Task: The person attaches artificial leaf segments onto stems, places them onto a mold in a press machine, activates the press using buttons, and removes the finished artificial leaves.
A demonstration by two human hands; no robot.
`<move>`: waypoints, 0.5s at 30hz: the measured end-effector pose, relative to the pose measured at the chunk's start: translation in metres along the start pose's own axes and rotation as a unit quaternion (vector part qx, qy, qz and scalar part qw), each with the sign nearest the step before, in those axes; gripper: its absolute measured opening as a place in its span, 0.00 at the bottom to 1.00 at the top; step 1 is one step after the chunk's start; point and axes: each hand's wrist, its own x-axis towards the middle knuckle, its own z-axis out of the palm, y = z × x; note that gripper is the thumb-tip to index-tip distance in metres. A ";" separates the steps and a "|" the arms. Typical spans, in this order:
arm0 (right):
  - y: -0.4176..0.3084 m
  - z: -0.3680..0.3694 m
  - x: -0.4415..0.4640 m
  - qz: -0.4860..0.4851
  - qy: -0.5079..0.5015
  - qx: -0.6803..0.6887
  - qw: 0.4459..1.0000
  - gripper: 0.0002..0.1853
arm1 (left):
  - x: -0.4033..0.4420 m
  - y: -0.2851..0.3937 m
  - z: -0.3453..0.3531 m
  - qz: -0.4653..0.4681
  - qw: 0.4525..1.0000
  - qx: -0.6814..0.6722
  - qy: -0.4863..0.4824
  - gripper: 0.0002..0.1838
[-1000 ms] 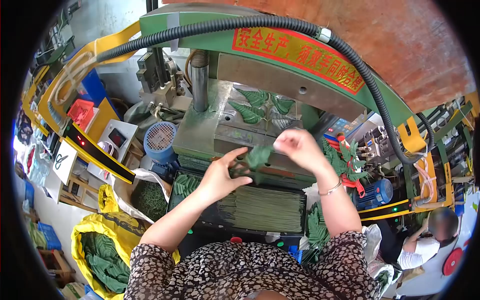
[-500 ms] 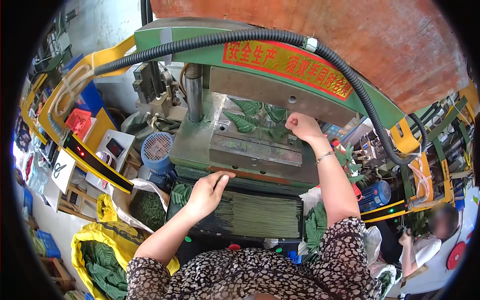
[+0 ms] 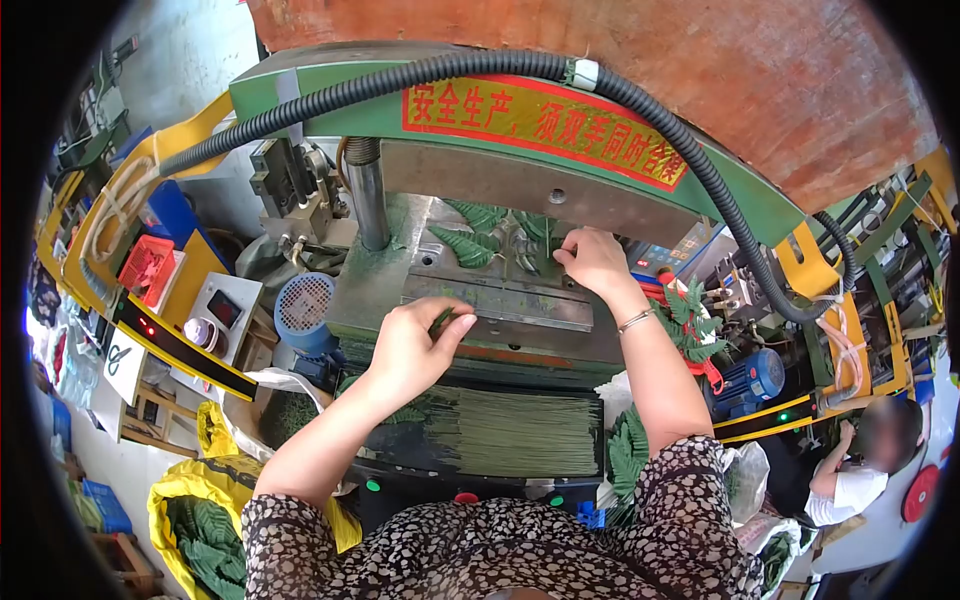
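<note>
My right hand (image 3: 597,264) is over the metal mould plate of the press, with thumb and fingers pinched at the edge of a green artificial fern leaf (image 3: 537,226). Two more fern leaves (image 3: 466,246) lie flat on the left part of the plate. Between them and my right hand, bare shaped metal (image 3: 522,250) shows. My left hand (image 3: 415,342) is raised before the plate's front block (image 3: 500,304). Its fingers curl toward the thumb around a small dark green bit that I cannot make out. Below it sits a black tray (image 3: 604,440) of thin green stems (image 3: 530,430).
The green press frame (image 3: 330,122) with a black corrugated hose (image 3: 420,72) arches overhead. Yellow guard bars (image 3: 180,350) flank both sides. A yellow sack (image 3: 165,490) of leaves stands lower left, and red-tied foliage (image 3: 690,320) hangs right. Another person (image 3: 850,490) sits at far right.
My left hand has moved up toward the mould plate. My right hand has shifted slightly down relative to the plate. The lower right leaf has left its place, baring metal there.
</note>
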 end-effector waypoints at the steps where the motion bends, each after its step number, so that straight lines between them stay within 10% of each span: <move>1: -0.005 -0.003 -0.002 0.023 0.007 -0.055 0.998 0.08 | 0.008 0.001 0.003 0.002 1.000 0.001 0.000 0.09; 3: -0.012 -0.006 -0.002 0.044 0.012 -0.109 0.993 0.08 | 0.028 0.001 0.010 0.180 0.977 0.102 0.049 0.09; 9: 0.015 0.013 0.013 -0.045 0.124 0.032 0.991 0.09 | 0.094 0.016 0.048 0.205 0.947 0.246 -0.023 0.06; 15: 0.011 0.006 0.014 0.018 -0.006 -0.022 1.000 0.06 | 0.153 -0.016 0.066 0.265 0.888 0.349 -0.140 0.07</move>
